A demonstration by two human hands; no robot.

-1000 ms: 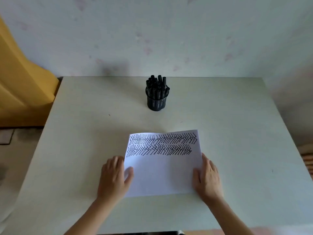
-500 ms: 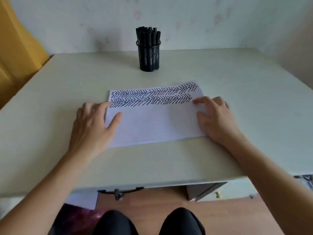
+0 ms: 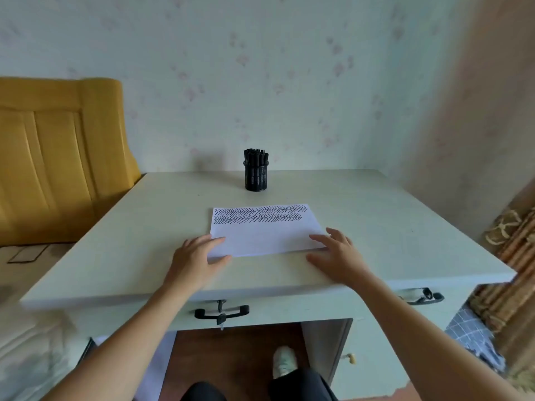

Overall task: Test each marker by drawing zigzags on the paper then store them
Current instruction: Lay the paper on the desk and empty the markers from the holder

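- Head view, with everything placed off the paper (image 3: pixel 265 231), which lies flat mid-desk (image 3: pixel 405 227) with two zigzag rows along its far edge.
- Left of the paper: left hand (image 3: pixel 197 260), fingers straight and relaxed, tips resting on the near-left corner, holding nothing.
- Behind the paper: cup (image 3: pixel 256 177) packed with black markers (image 3: pixel 256 157), all capped as far as I can tell. None lie loose on the desk.
- Right of the paper: right hand (image 3: pixel 337 257), fingers spread, flat at the near-right corner, also holding nothing.
- My read: testing looks done and the markers stored, so it's just squaring up the sheet. Press lightly with flat fingers and slide both corners together so it doesn't crease or skew.
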